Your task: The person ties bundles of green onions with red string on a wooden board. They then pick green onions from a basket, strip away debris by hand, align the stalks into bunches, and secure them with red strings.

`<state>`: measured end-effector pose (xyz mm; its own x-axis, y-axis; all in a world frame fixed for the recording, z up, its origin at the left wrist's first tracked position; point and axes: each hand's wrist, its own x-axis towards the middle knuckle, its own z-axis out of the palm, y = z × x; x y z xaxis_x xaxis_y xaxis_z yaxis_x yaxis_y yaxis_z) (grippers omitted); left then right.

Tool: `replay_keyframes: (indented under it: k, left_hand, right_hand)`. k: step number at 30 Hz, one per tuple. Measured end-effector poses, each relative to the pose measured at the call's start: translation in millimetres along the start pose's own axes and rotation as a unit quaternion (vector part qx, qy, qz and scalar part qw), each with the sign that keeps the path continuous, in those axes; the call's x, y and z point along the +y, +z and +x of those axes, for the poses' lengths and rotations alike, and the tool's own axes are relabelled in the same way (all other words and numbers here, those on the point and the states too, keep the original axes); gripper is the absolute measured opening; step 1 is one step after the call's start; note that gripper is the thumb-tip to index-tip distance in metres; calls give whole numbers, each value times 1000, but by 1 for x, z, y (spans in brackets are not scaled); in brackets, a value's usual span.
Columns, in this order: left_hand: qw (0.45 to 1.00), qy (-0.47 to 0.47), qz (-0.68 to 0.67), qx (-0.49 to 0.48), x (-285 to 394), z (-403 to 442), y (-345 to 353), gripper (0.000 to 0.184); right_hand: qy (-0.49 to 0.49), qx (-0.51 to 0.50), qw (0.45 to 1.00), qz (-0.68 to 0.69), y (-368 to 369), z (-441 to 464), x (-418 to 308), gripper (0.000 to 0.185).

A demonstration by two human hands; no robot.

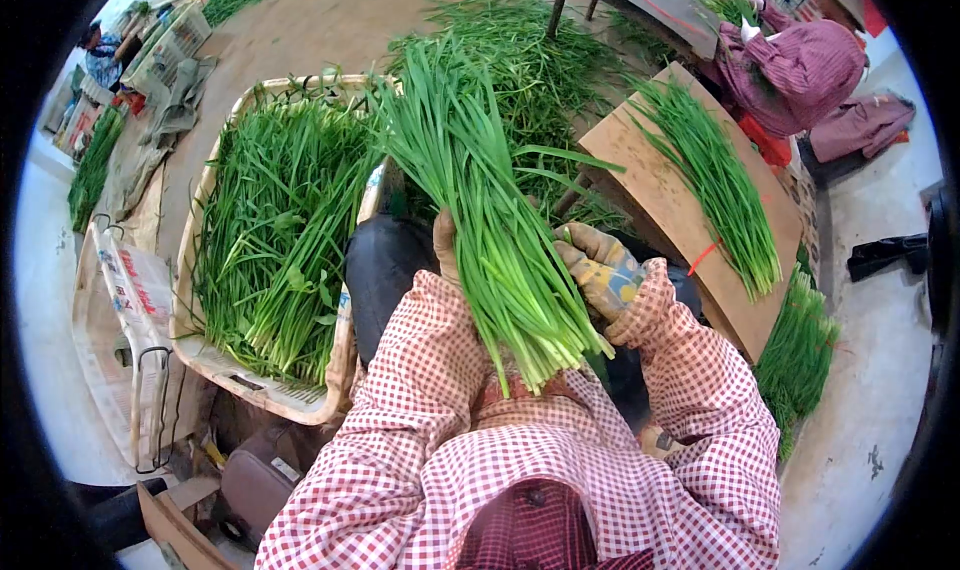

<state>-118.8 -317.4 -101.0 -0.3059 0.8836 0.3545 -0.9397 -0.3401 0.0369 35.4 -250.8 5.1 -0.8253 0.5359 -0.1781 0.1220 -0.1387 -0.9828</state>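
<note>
A large bunch of garlic chives (500,240) lies slantwise in front of my chest, pale cut ends toward me and green leaves pointing away. My left hand (446,247), in a glove, wraps the bunch from its left side; most of its fingers are hidden beneath the stalks. On the other side, my right hand (602,273), in a patterned work glove, has its fingers curled closed at the bunch's edge. A bit of green shows at its fingertips. One loose leaf sticks out to the right above that hand.
A plastic crate (188,310) full of chives stands at my left. On my right, a tied bunch (715,185) rests on a brown board (745,315), with more chives (800,355) below. A loose heap (530,55) covers the floor ahead. A co-worker (795,70) bends at upper right.
</note>
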Motion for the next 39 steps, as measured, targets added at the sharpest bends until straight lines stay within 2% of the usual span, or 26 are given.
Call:
replay_keyframes:
  k: [1,2,4,5,6,9,12,14,16,18,20,21,22,24,25,26,27,28,29,31,33,34,36,37,38,39]
  left_hand:
    - [999,31,8,27,3,4,-7,59]
    - [996,62,18,55,5,11,-6,51]
    - [987,16,-82,-139,14,14,-28,47]
    - [990,118,-83,-9,6,14,0,43]
    - [989,120,-81,-9,10,17,9,43]
    - [973,123,-184,-67,25,24,17,47]
    - [976,170,-93,-96,38,29,-1,48]
    - [980,192,-31,-46,46,27,-12,48]
    - [978,170,-102,-63,46,24,-12,48]
    - [964,191,-156,-97,41,28,13,49]
    - [949,220,-187,-127,40,31,24,49]
    - [952,234,-166,-109,40,30,25,49]
    - [954,247,-145,-90,41,29,26,49]
    - [956,268,-107,-52,38,30,27,49]
    - [956,278,-87,-31,36,30,27,49]
    - [957,279,-78,-21,34,31,28,49]
    - [958,279,-68,-12,32,32,28,49]
    - [964,261,-36,-28,31,34,27,50]
    - [969,244,-2,-44,29,34,26,50]
    - [972,223,35,-62,29,34,16,50]
    - [972,221,-1,-82,29,31,5,51]
    - [971,220,-14,-88,29,29,-2,51]
    - [981,170,-49,-80,26,28,2,51]
    - [984,144,-66,-76,25,28,4,50]
    - [984,144,-68,-75,27,26,0,50]
    - [988,148,1,-46,30,23,-6,50]
  right_hand:
    - [12,-24,995,-97,-9,4,3,30]
    - [11,-25,995,-96,-7,3,-2,30]
    - [-14,8,1000,-4,0,-4,-14,29]
    - [-21,48,997,52,4,-6,-17,28]
    - [-58,65,986,145,6,-5,-11,27]
    - [-77,128,966,210,9,-8,-7,26]
    - [-126,125,963,205,11,-2,-3,27]
    - [-106,152,961,204,15,-9,-3,28]
    - [-51,145,966,206,8,-21,-1,30]
    - [-70,149,963,212,-9,-36,14,31]
    - [69,82,994,8,-34,-53,18,30]
    - [90,21,977,-190,-49,-57,24,39]
    - [90,22,977,-191,-61,-59,35,39]
    - [-62,136,908,-390,-72,-60,42,55]
    - [-59,138,908,-392,-77,-60,48,55]
    - [-88,142,963,-212,-70,-50,45,60]
    - [-119,142,982,-25,-60,-33,40,65]
    - [-147,134,966,163,-50,-14,34,70]
    - [-170,119,916,345,-41,0,30,76]
    - [-189,98,829,518,-30,10,29,82]
    - [-186,102,939,270,-20,13,32,82]
    - [-177,101,970,134,-17,13,32,83]
    - [-160,96,982,-6,-21,10,23,84]
    - [-185,62,977,-88,-30,2,9,79]
    - [-233,47,955,-177,-28,-4,-12,55]
    - [-283,40,922,-260,-25,-10,-33,31]
